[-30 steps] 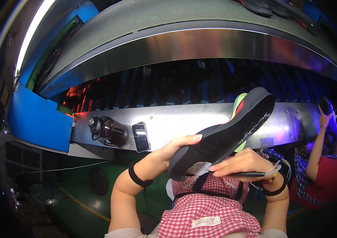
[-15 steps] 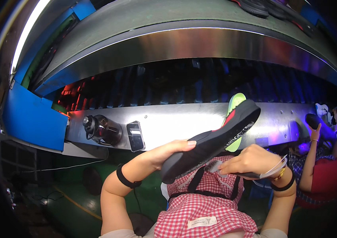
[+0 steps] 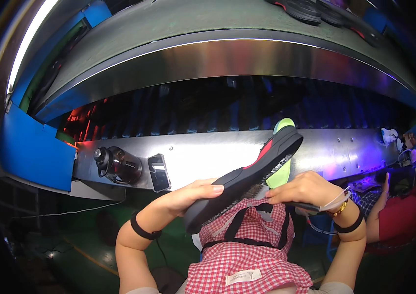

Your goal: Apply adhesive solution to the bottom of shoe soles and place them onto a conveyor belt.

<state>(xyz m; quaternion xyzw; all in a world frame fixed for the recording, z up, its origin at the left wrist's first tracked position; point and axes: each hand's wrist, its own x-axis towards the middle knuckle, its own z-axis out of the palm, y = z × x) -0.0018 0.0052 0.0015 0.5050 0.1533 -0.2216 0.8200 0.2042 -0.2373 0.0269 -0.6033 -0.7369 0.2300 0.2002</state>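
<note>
A black shoe (image 3: 247, 181) with a red patch is held tilted above the apron, its underside turned toward my right. My left hand (image 3: 198, 194) is closed around its lower end, thumb along the side. In my right hand (image 3: 307, 190) is a brush (image 3: 263, 192) with a dark handle, gripped near its head. Its bristles meet or nearly meet the sole's edge, where whitish marks show. Behind the shoe, a yellow-green sole-shaped piece (image 3: 280, 176) is partly hidden; whether it lies on the ledge I cannot tell.
A dark jug-like bottle (image 3: 122, 165) and a phone (image 3: 159, 172) stand on the metal ledge (image 3: 208, 154) at left. Beyond are dark rollers and a green conveyor belt (image 3: 193, 24) carrying black shoes (image 3: 302, 11). A co-worker in red (image 3: 400, 215) sits at right.
The whole view has shifted slightly. The brush now sits closer against the sole, and the shoe is a little more to the left. At right, the co-worker's hand and dark item have moved lower.
</note>
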